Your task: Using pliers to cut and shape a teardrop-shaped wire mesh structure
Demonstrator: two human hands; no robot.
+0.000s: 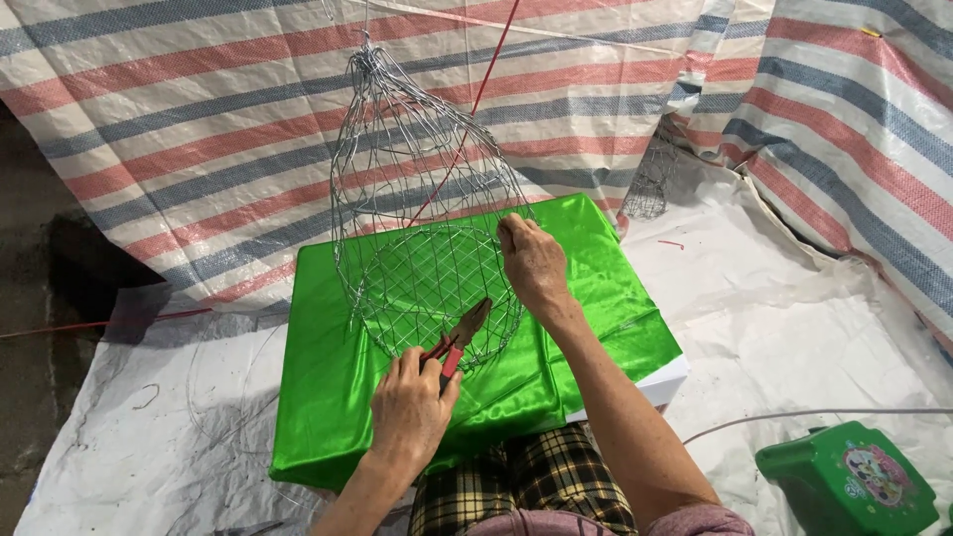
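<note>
A hanging wire-mesh cage frame [417, 189], narrow at the top and wide at the bottom, hangs over a box draped in bright green satin cloth [328, 367]. My left hand [409, 412] holds red-handled pliers [462, 333] whose jaws reach the frame's lower rim. My right hand [533, 263] pinches the wire at the frame's right side, fingers closed on it.
Striped red, blue and white tarpaulin [199, 129] forms the backdrop. A white woven sheet [794, 318] covers the floor. A second small wire frame [648, 184] stands at the back right. A green plastic stool [854, 481] sits at lower right. A red string [486, 74] runs down behind the cage.
</note>
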